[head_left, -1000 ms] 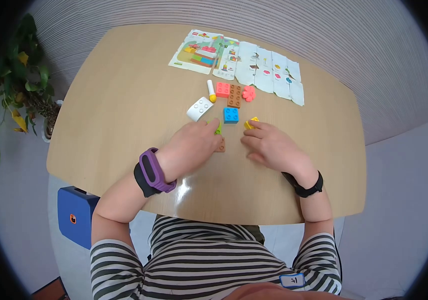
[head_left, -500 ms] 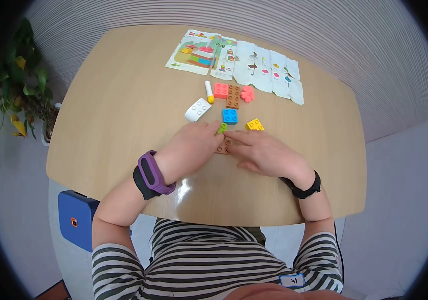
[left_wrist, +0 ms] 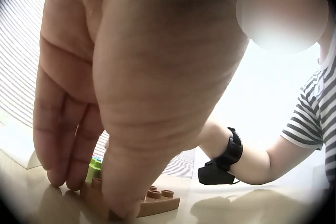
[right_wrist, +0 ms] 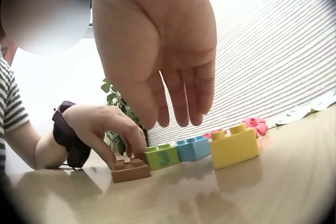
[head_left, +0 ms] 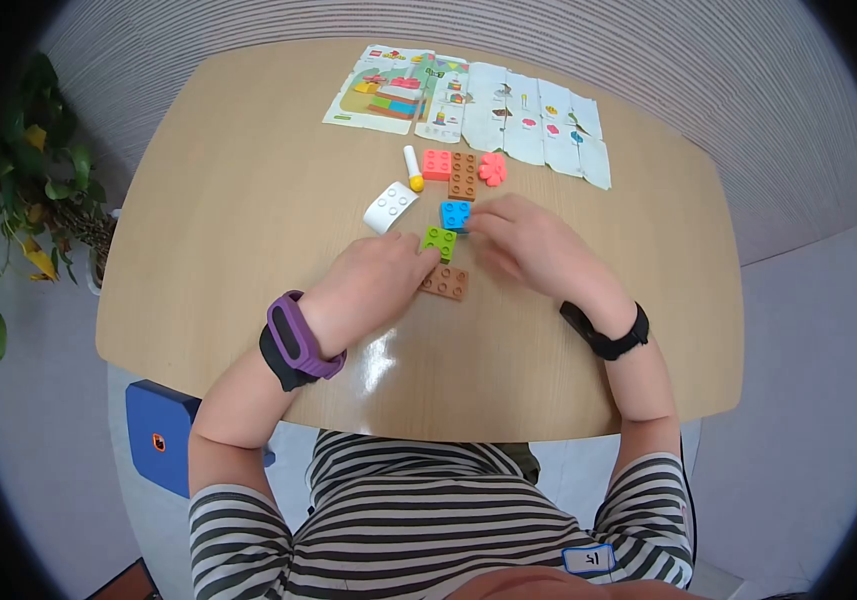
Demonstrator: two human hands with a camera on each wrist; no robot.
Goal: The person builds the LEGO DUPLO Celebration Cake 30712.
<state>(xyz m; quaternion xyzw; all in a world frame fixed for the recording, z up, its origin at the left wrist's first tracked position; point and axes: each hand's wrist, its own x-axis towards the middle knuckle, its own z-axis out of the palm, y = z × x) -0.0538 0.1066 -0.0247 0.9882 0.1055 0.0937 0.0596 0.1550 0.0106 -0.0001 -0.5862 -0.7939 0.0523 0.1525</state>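
Left hand (head_left: 363, 288) pinches nearer brown brick (head_left: 449, 284); right hand (head_left: 546, 248), fingers extended, could jostle blue brick (head_left: 454, 211), twelve o'clock, sweeping low.

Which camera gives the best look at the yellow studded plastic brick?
The right wrist view: the yellow studded plastic brick stands large and unobstructed there. Neither the head view nor the left wrist view shows it.

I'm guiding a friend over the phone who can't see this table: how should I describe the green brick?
On the table, between the person's hands, left and right, three bricks form a rough column. The blue brick is farthest from the person, the near brown brick closest. The green brick is the middle one, the only green brick, with a 3 on its side.
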